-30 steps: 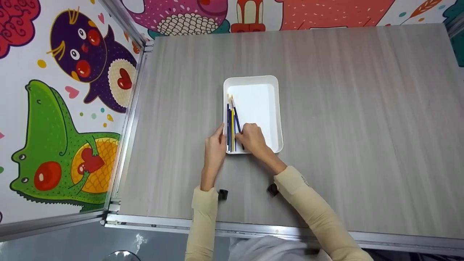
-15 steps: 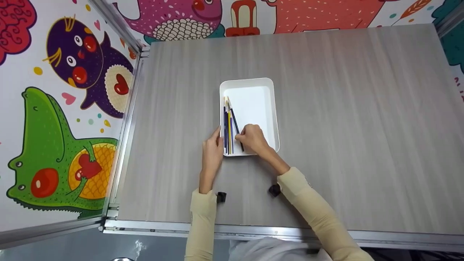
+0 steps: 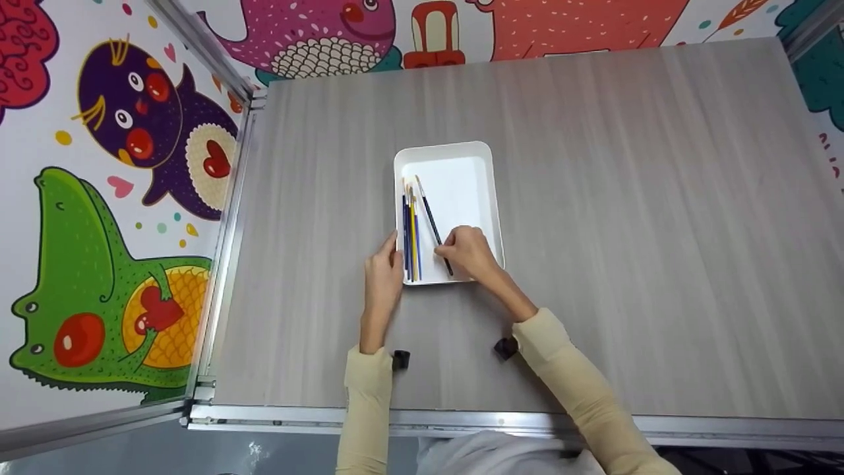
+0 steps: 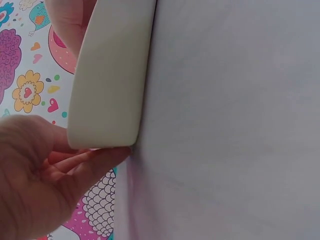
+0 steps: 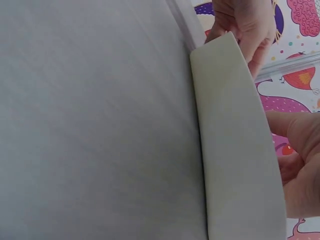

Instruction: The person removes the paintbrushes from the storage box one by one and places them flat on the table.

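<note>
A white rectangular tray [image 3: 461,191] lies on the table, with several slim paintbrushes [image 3: 409,231] in blue, yellow and dark colours side by side along its left wall. Slanting beside them is a black paintbrush [image 3: 430,218], tip toward the far side. My right hand [image 3: 469,252] reaches over the near right part of the tray and pinches this brush low on its handle. My left hand [image 3: 382,274] holds the tray's left side near the front corner; in the left wrist view its thumb is at the rim and its fingers [image 4: 100,162] lie along the outer wall.
The wood-grain table [image 3: 626,231] spreads around the tray. A metal rail [image 3: 297,415] runs along its front edge. Cartoon-printed panels [image 3: 112,218] stand at the left and back. Small black pieces [image 3: 506,348] sit at both wrists.
My right hand has moved slightly right with the black paintbrush, away from the other brushes, so a wider gap shows between them. My left hand stays at the tray's left side.
</note>
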A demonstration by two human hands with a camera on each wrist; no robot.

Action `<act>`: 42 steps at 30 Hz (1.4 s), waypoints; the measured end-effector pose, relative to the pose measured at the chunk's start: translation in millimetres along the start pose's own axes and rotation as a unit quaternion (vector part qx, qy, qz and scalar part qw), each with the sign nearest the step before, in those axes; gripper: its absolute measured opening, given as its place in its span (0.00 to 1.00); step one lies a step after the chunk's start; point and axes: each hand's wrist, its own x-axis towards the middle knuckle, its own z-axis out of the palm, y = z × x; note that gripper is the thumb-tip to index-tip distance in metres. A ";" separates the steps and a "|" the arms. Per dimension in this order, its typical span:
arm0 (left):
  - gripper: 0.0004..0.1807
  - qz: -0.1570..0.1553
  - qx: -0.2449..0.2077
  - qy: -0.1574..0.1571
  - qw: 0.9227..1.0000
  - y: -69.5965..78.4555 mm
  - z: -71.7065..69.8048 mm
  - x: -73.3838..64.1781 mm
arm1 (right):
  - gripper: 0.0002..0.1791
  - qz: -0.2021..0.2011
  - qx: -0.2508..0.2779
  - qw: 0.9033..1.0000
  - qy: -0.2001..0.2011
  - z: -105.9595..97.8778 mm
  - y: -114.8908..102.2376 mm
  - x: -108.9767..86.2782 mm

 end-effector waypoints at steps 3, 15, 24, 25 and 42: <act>0.21 -0.010 -0.002 -0.006 1.000 0.4 0.5 -0.2 | 0.10 0.008 0.003 1.000 -0.004 -4.2 0.4 -1.4; 0.20 -0.023 0.000 -0.007 1.000 1.5 0.8 -1.0 | 0.10 0.002 0.052 0.999 0.002 -28.5 -4.7 -15.4; 0.20 -0.014 0.000 -0.003 1.000 1.2 3.0 -1.8 | 0.09 -0.039 0.062 0.997 0.035 -39.6 2.4 -22.9; 0.20 -0.012 0.001 -0.003 1.000 1.4 3.1 -2.0 | 0.09 -0.042 0.065 0.996 0.039 -40.7 3.9 -23.6; 0.20 -0.013 0.002 0.001 1.000 3.3 0.4 -1.0 | 0.09 -0.045 0.089 0.992 0.082 -61.0 26.7 -32.4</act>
